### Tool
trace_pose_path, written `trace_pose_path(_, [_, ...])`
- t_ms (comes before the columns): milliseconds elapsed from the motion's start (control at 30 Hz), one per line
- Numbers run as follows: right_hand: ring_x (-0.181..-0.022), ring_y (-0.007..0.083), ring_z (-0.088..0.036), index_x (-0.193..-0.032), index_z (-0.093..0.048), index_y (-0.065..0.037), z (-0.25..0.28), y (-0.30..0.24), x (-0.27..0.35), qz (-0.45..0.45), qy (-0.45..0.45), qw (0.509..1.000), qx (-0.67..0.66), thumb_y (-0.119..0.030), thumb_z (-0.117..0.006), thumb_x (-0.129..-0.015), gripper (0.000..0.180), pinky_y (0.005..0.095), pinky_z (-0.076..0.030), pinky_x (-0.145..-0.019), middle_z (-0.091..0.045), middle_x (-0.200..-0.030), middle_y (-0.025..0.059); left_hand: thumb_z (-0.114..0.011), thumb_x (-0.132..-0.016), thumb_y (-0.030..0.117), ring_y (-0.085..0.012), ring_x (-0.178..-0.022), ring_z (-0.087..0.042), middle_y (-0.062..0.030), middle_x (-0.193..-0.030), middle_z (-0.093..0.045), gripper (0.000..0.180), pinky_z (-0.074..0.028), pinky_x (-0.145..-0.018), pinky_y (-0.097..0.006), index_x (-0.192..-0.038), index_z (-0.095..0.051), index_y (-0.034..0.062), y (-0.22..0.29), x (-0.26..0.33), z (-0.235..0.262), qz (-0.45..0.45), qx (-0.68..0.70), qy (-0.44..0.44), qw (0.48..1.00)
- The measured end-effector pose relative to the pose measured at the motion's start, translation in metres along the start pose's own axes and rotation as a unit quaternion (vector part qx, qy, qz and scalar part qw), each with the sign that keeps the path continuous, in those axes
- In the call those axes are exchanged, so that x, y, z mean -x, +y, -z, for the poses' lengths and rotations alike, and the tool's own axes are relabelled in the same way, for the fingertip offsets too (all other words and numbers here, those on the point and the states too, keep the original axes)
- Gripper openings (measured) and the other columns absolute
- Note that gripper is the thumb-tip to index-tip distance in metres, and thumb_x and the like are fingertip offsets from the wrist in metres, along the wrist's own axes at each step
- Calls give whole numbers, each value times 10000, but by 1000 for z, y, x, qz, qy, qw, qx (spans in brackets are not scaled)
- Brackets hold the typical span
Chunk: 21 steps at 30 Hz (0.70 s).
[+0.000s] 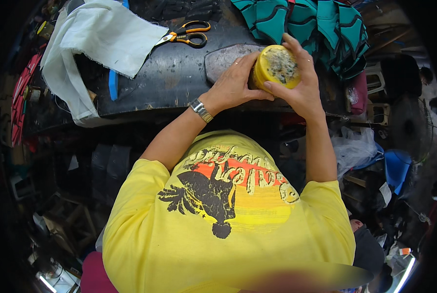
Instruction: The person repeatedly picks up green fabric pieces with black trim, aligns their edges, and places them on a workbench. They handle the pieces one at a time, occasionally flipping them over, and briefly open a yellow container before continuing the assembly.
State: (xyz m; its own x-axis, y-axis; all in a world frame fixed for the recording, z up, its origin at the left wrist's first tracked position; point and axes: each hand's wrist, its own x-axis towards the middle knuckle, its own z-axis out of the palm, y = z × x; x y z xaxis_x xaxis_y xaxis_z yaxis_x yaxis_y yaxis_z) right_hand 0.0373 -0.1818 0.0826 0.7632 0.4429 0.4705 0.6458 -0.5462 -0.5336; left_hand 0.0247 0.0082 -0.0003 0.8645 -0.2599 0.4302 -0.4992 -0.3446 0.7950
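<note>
A round yellow jar (278, 67) is between my two hands above the table, its top smeared with grey and dark stains. My left hand (236, 80) grips its left side, thumb pointing toward the right. Around the far and right sides curl the fingers of my right hand (304, 83), with that thumb at the near rim. Under and beside the jar, a flat grey slab (222, 62) rests on the table. Scissors with black and orange handles (186, 35) lie left of it, blades partly beneath a white cloth (108, 36).
The black work table (177, 73) curves toward me. Teal pieces with black trim (301, 22) are heaped at its far right. A blue strip (113, 85) shows beside the cloth, and red pieces (23, 97) hang at the left. Clear plastic bags (350, 149) are low on the right.
</note>
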Motion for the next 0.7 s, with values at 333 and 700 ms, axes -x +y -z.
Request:
trace_pose_path(333, [-1274, 307, -496, -1503, -453, -159, -5, -5, 13, -16, 2, 995, 103, -269, -839, -692, 905, 410, -393, -1101, -530, -1371, 131, -889, -689, 377, -377, -1274, -514, -208, -1373, -531, 955, -414, -1082, -462, -1437, -396, 48, -5, -2, -2, -12, 0, 3, 1000])
trace_pose_path(700, [-1101, 130, -596, -1433, -514, -69, -16, 45, -14, -309, 22, 872, -379, -295, -564, -1032, 463, 273, -473, -945, -622, -1224, 74, -512, -1025, 397, -334, -1143, -634, -231, -1180, -670, 473, -477, -974, -376, -1251, -618, -5, 17, -52, 12, 97, 151, 35, 983])
